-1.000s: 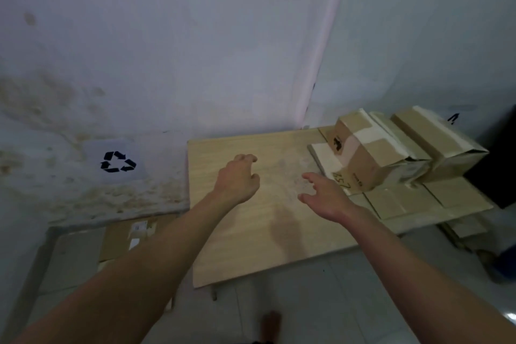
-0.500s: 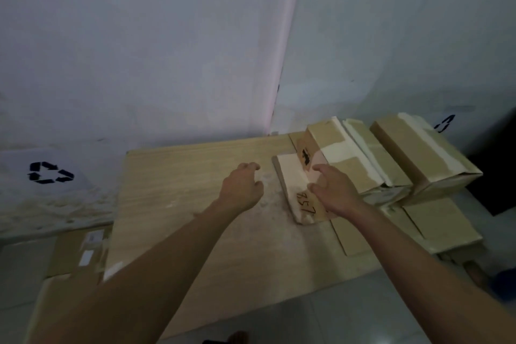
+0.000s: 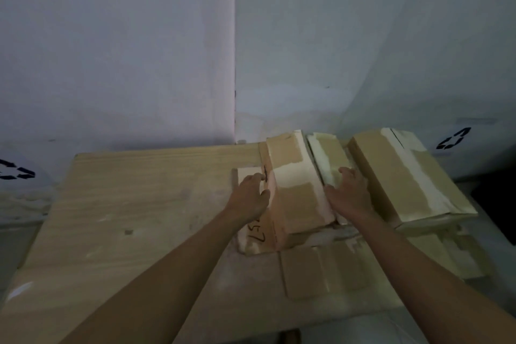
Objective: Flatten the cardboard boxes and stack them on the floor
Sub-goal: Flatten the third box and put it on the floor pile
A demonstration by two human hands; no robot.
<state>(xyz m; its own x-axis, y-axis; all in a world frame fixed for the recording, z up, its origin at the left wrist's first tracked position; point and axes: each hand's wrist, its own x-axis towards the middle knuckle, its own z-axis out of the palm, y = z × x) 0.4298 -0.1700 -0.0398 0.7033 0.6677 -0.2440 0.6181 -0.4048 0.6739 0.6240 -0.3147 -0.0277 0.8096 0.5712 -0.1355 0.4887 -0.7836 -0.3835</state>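
Three taped cardboard boxes stand side by side on a wooden table [image 3: 134, 204]. The left box [image 3: 296, 190] carries pale tape and a handwritten number on its left side. My left hand [image 3: 251, 195] presses against that left side. My right hand [image 3: 349, 195] lies on its right flank, in the gap beside the narrow middle box [image 3: 329, 159]. Both hands clasp the left box between them. The right box [image 3: 405, 176] is the largest and stands apart from my hands.
Flat cardboard sheets [image 3: 321, 274] lie under and in front of the boxes. Walls meet in a corner right behind the table. Recycling symbols mark the wall at left [image 3: 16, 173] and right [image 3: 455, 139]. Pale floor [image 3: 363, 329] shows beyond the table's near edge.
The view has swung right and closer to the boxes. Both hands have moved forward from above the bare table to either side of the left box and closed on it.
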